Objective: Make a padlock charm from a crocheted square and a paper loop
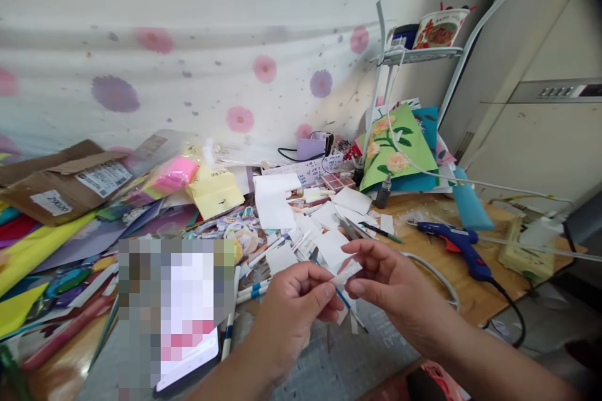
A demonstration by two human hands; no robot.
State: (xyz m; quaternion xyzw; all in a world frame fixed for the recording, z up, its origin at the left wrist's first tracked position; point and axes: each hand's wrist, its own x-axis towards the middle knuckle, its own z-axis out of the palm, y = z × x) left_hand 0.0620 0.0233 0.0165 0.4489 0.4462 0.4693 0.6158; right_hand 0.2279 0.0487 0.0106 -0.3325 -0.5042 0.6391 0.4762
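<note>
My left hand (pixel 294 304) and my right hand (pixel 392 285) meet low in the middle of the view, over a messy craft table. Both pinch a small white paper strip (pixel 347 272) between thumb and fingers, each hand at one end. A thin blue-striped stick runs under the strip, between the hands; I cannot tell which hand has it. Just beyond the hands lies a heap of white paper scraps (pixel 324 235).
A blue glue gun (pixel 458 244) lies to the right on the wooden table (pixel 437 213), with its black cord trailing off the edge. A phone (pixel 188 357) sits at the front left. Cardboard box (pixel 61 182), coloured papers, a green flower card (pixel 395 147) and a white rack stand behind.
</note>
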